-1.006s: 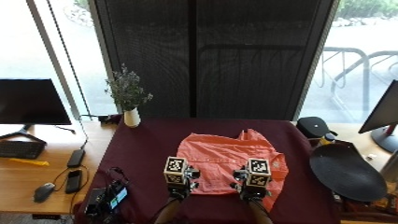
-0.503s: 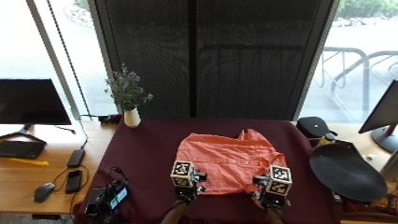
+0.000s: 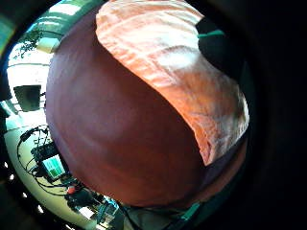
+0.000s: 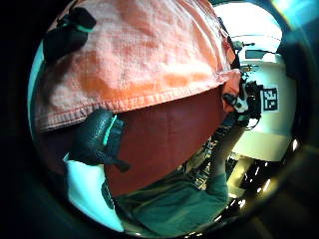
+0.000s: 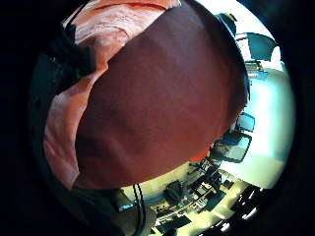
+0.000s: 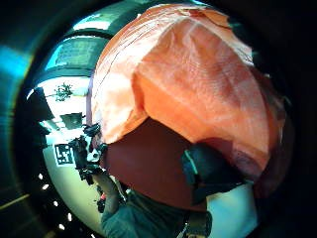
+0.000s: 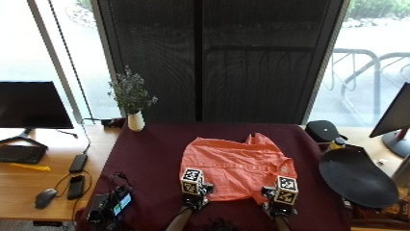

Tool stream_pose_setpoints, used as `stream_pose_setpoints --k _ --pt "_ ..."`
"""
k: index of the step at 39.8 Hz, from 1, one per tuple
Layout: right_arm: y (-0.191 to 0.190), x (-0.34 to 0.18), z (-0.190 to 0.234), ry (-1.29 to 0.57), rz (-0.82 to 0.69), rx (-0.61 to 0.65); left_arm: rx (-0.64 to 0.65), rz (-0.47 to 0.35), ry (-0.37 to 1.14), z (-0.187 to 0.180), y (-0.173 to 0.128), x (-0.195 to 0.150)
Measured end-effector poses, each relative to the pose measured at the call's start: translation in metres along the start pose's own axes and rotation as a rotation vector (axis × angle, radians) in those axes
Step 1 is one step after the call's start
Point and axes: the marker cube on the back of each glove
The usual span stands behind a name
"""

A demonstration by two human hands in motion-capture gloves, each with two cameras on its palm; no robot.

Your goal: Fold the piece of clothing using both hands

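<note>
your left hand (image 7: pixel 193 198) and right hand (image 7: pixel 276 204) each pinch the near hem of the orange shirt (image 7: pixel 234 166), lying crumpled on the maroon table (image 7: pixel 150 159), collar pointing away from you, long axis crosswise.

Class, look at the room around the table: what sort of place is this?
Probably an office or lab by large windows: a monitor and keyboard stand on a side desk, and the shirt lies on a table in maroon cloth.
</note>
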Motion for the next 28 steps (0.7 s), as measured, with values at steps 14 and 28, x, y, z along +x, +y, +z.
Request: stream_pose_setpoints --k 14,28 --pt "0.004 -0.003 -0.002 0.001 -0.061 0.126 0.374 0.093 -0.198 0.036 -0.052 -0.008" --pt "0.079 -0.001 -0.06 0.127 -0.193 0.052 0.195 0.357 -0.19 0.005 0.004 0.0"
